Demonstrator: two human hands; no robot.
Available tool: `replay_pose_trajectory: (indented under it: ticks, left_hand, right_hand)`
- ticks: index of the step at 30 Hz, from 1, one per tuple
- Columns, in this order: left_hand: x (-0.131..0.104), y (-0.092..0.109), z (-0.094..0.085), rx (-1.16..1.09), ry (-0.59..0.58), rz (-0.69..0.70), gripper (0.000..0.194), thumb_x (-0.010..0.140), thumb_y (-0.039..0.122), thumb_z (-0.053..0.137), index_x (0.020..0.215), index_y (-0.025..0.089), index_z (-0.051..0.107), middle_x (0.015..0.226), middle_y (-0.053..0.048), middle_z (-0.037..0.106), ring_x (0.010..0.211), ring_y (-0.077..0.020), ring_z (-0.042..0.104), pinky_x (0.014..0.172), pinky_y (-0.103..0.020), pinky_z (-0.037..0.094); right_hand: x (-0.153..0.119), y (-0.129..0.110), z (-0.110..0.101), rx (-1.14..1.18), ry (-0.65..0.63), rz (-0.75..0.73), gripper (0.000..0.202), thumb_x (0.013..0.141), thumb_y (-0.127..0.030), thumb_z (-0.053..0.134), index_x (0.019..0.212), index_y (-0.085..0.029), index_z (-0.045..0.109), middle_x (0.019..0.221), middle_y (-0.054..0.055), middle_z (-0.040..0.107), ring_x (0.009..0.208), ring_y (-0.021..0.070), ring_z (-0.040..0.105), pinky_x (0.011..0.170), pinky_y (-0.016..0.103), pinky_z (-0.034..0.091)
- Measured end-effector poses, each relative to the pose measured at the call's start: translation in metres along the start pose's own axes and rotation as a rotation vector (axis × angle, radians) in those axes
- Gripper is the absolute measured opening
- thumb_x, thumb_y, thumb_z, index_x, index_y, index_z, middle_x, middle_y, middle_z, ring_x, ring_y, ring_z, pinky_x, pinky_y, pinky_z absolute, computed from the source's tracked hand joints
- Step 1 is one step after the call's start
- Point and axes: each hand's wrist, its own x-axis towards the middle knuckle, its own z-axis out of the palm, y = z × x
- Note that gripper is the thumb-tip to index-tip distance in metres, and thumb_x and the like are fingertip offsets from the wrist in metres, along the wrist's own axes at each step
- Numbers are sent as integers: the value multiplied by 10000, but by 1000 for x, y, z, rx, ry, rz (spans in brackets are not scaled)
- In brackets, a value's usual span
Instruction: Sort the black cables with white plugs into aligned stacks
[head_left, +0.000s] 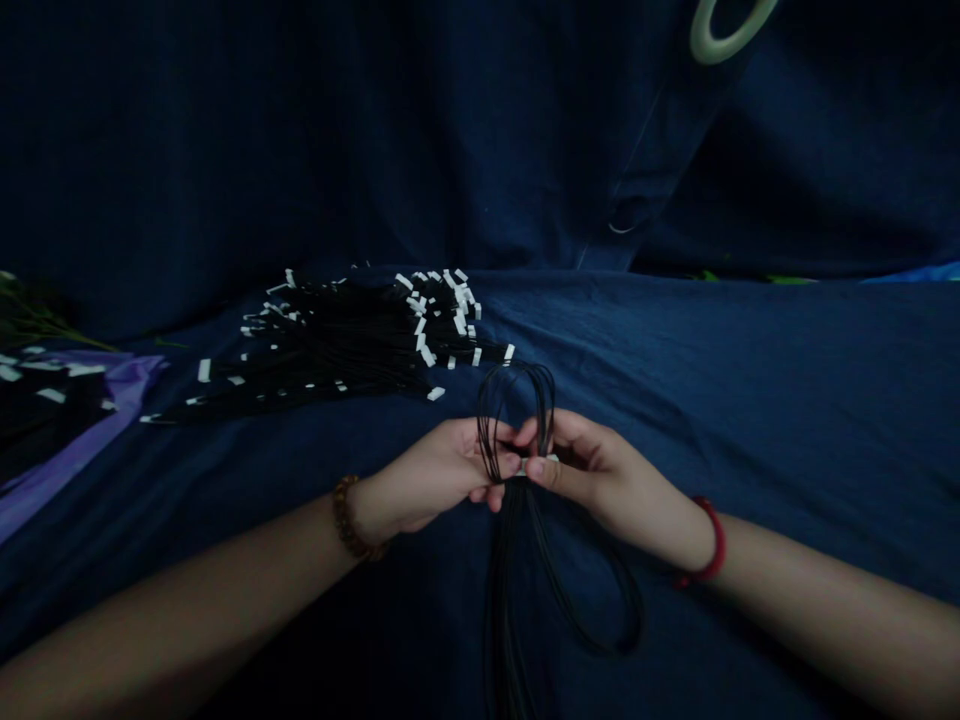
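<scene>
A looped bundle of thin black cords (pixel 510 580) is pinched between both hands near the middle of the view. My left hand (pixel 446 470), with a brown beaded bracelet, closes its thumb and fingers on the bundle from the left. From the right, my right hand (pixel 592 465), wearing a red band, grips it with thumb and fingers. Between the fingertips shows a small white piece (pixel 529 465), partly hidden. Loops of cord rise above the hands, and longer strands hang below, with one large loop curving to the right.
A pile of black cords with white end pieces (pixel 345 340) lies behind my hands on the dark blue cloth (pixel 787 400). At left, a purple bag (pixel 131 400) has more such cords beside green stems (pixel 37 315). A pale ring (pixel 720 45) is at upper right.
</scene>
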Motion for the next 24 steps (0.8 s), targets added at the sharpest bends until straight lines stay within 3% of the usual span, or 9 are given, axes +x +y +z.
replay_pose_trajectory:
  ticks: [6, 11, 15, 19, 24]
  left_hand:
    - [0, -2, -4, 17, -38, 5, 237, 773, 303, 637, 883, 98, 591, 605, 15, 551, 432, -36, 481, 393, -157, 263]
    - [1, -5, -5, 7, -65, -9, 250, 696, 269, 708, 856, 121, 585, 617, 19, 586, 441, -49, 510, 394, -159, 277]
    - [0, -4, -5, 1, -48, 1, 247, 727, 285, 694, 879, 121, 590, 637, 19, 588, 445, -35, 501, 398, -153, 267]
    - [-1, -1, -5, -63, -19, -2, 278, 724, 282, 695, 918, 117, 584, 628, 24, 565, 465, -42, 517, 403, -146, 270]
    - [2, -4, -8, -88, -22, 5, 198, 772, 223, 634, 927, 113, 580, 631, 6, 583, 499, -64, 556, 425, -148, 330]
  right_hand:
    - [-3, 3, -1, -141, 85, -13, 298, 734, -383, 712, 774, -184, 494, 745, 5, 586, 697, 140, 575, 634, 282, 475]
    - [-6, 9, -3, -203, 100, -49, 313, 691, -338, 754, 738, -180, 488, 706, -11, 556, 648, 131, 551, 586, 269, 448]
    - [-9, 6, -2, -273, 96, -105, 267, 731, -298, 721, 787, -186, 486, 728, -9, 556, 647, 125, 535, 574, 256, 427]
    - [-11, 0, -2, -326, 124, -149, 108, 850, -258, 569, 822, -186, 494, 718, -4, 560, 638, 114, 516, 577, 243, 416]
    - [-10, 0, -2, -337, 176, -159, 95, 852, -231, 528, 782, -180, 488, 681, -3, 558, 600, 109, 507, 554, 234, 415]
